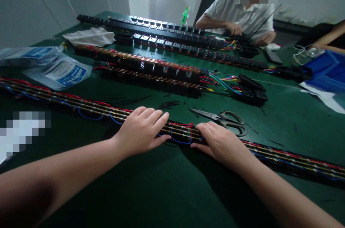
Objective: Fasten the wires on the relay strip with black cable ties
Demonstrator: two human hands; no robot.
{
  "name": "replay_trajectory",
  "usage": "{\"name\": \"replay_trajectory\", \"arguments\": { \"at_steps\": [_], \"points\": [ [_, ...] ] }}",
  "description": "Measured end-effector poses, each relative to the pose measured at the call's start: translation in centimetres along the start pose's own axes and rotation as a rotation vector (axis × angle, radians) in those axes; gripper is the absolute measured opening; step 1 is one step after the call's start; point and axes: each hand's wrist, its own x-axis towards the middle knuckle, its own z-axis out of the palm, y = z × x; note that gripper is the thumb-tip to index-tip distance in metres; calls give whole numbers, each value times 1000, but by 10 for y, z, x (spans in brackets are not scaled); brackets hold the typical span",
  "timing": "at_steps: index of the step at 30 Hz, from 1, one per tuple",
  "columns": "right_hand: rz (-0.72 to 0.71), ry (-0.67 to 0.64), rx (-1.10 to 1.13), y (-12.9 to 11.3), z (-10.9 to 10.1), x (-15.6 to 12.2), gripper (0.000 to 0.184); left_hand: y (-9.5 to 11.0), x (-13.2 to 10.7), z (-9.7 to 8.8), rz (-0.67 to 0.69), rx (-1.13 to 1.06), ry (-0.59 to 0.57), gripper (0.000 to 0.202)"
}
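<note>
1. Strip (pixel 183 133): lay wired side up, slantwise across the near part of the table (pixel 161 192), under both hands.
2. Left hand (pixel 142 129): clamped across the strip, fingers bent over the top, thumb at the near edge.
3. Right hand (pixel 223 141): clamped likewise, near the left, thumb also at the near edge.
4. Called, by judgement, for a light, even grip, with no pressing on the blue wire (pixel 179 142) or red wire (pixel 180 124) between, to spare the joints.
5. Scissors (pixel 215 116): lay just beyond, blades parted; seemed best clear of the wiring.
6. Co-worker (pixel 242 14): showed across the table, well apart.
</note>
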Motion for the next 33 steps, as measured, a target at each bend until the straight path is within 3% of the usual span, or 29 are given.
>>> {"name": "replay_trajectory", "arguments": {
  "at_steps": [13,22,33],
  "points": [
    [82,16,14,-9,-3,-4,32,-6,3,5,13,-28,-118,48],
    [48,60,33,-5,5,-11,35,-4,4,4,3,-29,-153,43],
    [31,132,40,-3,4,-14,34,-3,6,5,-3,-60,-99,36]
  ]
}}
